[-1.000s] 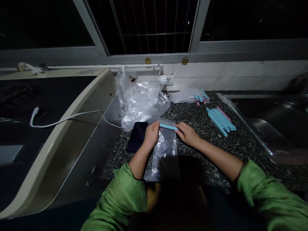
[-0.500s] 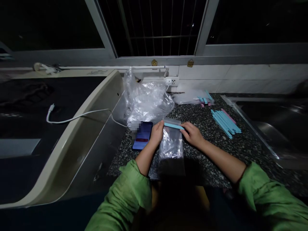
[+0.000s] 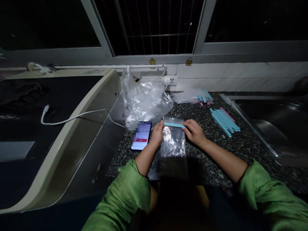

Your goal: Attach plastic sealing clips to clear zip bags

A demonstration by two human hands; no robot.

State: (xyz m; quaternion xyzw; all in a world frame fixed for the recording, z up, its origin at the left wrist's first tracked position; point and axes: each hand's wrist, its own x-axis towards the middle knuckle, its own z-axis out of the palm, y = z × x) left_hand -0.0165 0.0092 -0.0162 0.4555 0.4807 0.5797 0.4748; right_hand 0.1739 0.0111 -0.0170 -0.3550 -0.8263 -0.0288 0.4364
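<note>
A light-blue bag sealing clip (image 3: 173, 124) lies across the upper part of a clear plastic bag (image 3: 173, 144), just below its top edge. My left hand (image 3: 157, 133) is closed at the clip's left end and the bag's side. At the other end, the thumb and fingers of my right hand (image 3: 194, 131) pinch the clip. Whether the clip is snapped around the bag or only lies over it, I cannot tell. The bag hangs down flat towards the counter's front edge.
Left of my hands lies a lit phone (image 3: 141, 142). Crumpled clear plastic (image 3: 146, 102) is heaped behind it. Several loose blue clips (image 3: 223, 122) lie on the speckled counter (image 3: 207, 160), with a clip packet (image 3: 187, 97) behind. A metal sink (image 3: 267, 128) is at right.
The phone's screen has brightened. The clip's right end has come up a little, so it lies more level across the bag. Both hands keep their grip.
</note>
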